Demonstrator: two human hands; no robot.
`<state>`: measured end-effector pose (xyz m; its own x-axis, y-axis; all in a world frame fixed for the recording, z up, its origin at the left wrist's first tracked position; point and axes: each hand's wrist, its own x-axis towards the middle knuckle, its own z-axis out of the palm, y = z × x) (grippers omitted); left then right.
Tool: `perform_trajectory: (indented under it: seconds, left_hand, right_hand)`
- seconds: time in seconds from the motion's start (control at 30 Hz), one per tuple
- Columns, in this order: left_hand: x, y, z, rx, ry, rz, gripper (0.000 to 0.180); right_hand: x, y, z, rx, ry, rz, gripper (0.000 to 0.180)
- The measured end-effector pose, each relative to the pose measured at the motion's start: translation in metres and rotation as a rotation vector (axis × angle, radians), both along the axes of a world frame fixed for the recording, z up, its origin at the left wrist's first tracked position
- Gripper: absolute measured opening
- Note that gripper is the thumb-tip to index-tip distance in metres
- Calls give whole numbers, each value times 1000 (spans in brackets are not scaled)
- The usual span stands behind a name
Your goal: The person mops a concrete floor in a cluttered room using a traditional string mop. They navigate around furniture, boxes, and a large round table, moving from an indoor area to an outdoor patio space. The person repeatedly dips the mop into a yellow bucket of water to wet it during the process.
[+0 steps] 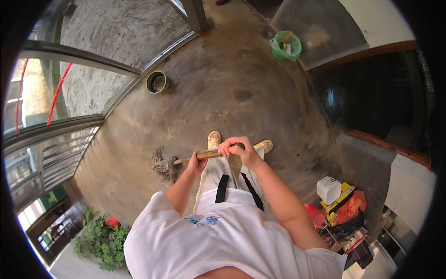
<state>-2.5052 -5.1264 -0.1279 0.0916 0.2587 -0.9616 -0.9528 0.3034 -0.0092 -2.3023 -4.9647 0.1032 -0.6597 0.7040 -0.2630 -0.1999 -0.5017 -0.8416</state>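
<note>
At the person's front, the right hand [241, 149] and left hand [198, 160] both grip the broom [186, 159]; its bristles touch the floor [232, 93] at the left. Stains are left on the floor, so sweeping looks unfinished. A green bin [285, 45] stands far off.

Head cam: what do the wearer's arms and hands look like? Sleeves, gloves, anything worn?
Both forearms are bare, coming out of short white sleeves. The left hand and right hand wear no gloves. No watch, bands or rings can be made out at this size. The white top has a small blue flower print on the front.
</note>
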Motion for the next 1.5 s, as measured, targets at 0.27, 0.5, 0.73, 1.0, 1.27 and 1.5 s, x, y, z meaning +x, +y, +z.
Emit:
perform_trajectory:
  seconds: [0.27, 0.5, 0.73, 1.0, 1.27, 1.5]
  left_hand:
    - [144, 135, 24, 203, 168, -349, 18]
    - [358, 222, 5, 257, 115, -789, 24]
    - [572, 233, 40, 251, -42, -1219, 28]
    - [807, 203, 71, 256, -455, -1683, 29]
    - [985, 213, 71, 97, -766, -1728, 30]
    - [1069, 271, 62, 315, -490, -2250, 31]
  right_hand:
    - [189, 14, 21, 263, 90, -296, 15]
    - [389, -12, 14, 309, 13, -767, 14]
    - [536, -76, 68, 275, -166, -1223, 19]
    - [648, -107, 146, 242, -527, -1559, 19]
    - [772, 5, 180, -4, -1017, -1569, 20]
    - [896, 83, 142, -85, -1311, -1616, 24]
